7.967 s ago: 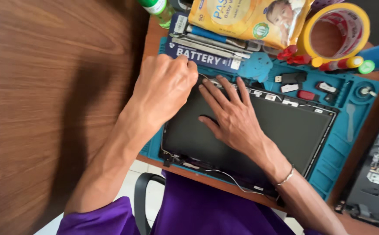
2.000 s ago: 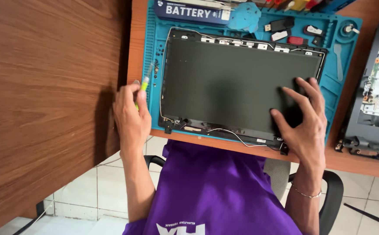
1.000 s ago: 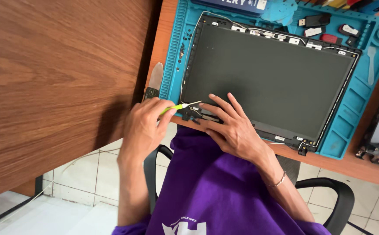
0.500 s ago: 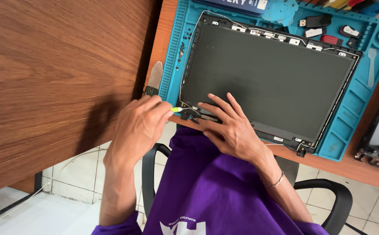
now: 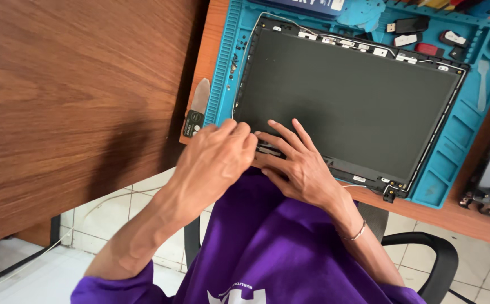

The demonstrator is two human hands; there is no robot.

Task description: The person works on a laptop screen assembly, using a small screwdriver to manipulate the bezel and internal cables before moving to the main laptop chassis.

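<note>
Left hand now covers right fingers on screen panel.

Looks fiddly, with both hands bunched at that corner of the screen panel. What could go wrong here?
The left hand and right hand press on the laptop screen panel; too much force might crack it. The thin white cable along its edge could snag. Loose screws on the blue mat might scatter.

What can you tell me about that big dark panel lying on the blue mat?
The laptop screen panel is a flat, matte dark grey rectangle in a thin black frame with small metal tabs and a thin wire along its edges. It lies flat on the blue work mat, slightly skewed. At its near left corner the right hand rests fingers spread on it, and the left hand bunches its fingertips at the same corner.
</note>
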